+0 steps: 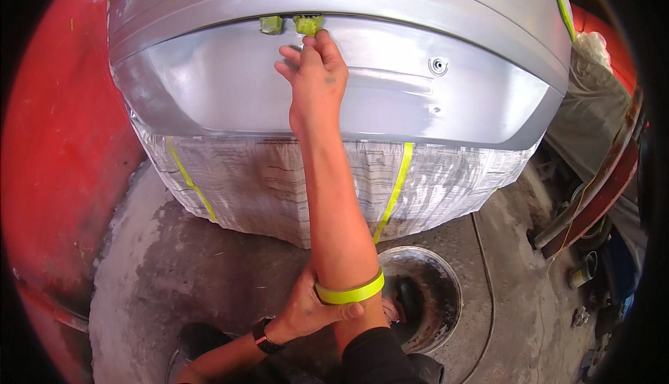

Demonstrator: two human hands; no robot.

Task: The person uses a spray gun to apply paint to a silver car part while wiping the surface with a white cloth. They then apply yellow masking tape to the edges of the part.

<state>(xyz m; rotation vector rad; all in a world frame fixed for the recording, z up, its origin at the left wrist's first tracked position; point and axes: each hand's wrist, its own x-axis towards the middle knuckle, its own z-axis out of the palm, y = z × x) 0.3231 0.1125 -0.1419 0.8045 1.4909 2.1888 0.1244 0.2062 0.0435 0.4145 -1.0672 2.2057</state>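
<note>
My right arm reaches up to the silver car panel [223, 70]. The fingertips of my right hand [317, 74] meet at the lower edge of a lump of yellow-green masking tape [309, 24] under the panel's long crease; the other fingers are curled loosely apart. A second taped lump [271, 25] sits just left of it. A roll of yellow-green tape [362, 289] circles my right forearm. My left hand [313, 304] is closed about the roll and the forearm, its thumb along the roll's lower edge, the other fingers mostly hidden behind the arm.
Printed paper sheeting [244, 182] with yellow-green tape strips covers the car's lower part. On the concrete floor stands a round metal rim [453, 293], beside a cable [488, 279]. A red surface [49, 140] rises at left; pipes [592, 189] and grey cloth [585, 119] are at right.
</note>
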